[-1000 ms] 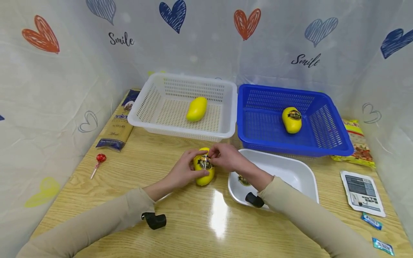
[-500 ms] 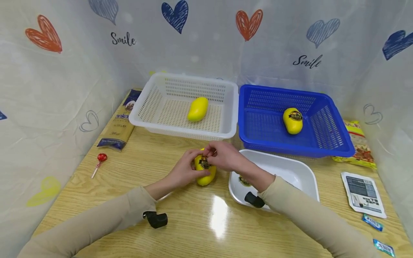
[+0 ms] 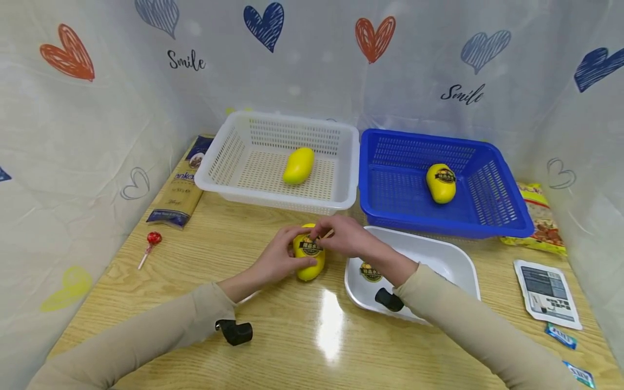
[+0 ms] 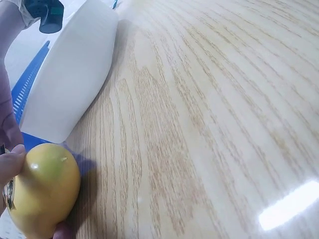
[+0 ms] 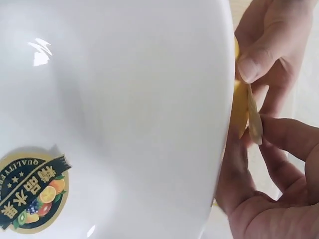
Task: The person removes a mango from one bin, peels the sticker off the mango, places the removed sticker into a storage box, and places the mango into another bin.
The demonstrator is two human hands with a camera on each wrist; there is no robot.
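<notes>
A yellow mango (image 3: pixel 309 261) lies on the wooden table (image 3: pixel 292 336), and my left hand (image 3: pixel 288 253) grips it from the left. It bears a dark round sticker (image 3: pixel 309 247). My right hand (image 3: pixel 324 234) pinches the sticker's lifted upper edge, whose tan back shows. In the left wrist view the mango (image 4: pixel 44 189) sits by the white tray (image 4: pixel 70 84). In the right wrist view the peeled sticker edge (image 5: pixel 254 124) is held between fingers (image 5: pixel 259 59) beyond the tray rim.
The white tray (image 3: pixel 439 254) holds one loose sticker (image 3: pixel 370 271), also seen as the sticker (image 5: pixel 32 196). A white basket (image 3: pixel 229 157) holds a plain mango (image 3: pixel 298 165). A blue basket (image 3: pixel 492 189) holds a stickered mango (image 3: pixel 441 182). Packets and a lollipop (image 3: pixel 152 239) lie at the table's sides.
My right hand's fingertips have lifted the upper edge of the sticker off the mango. The left hand and mango have stayed in place.
</notes>
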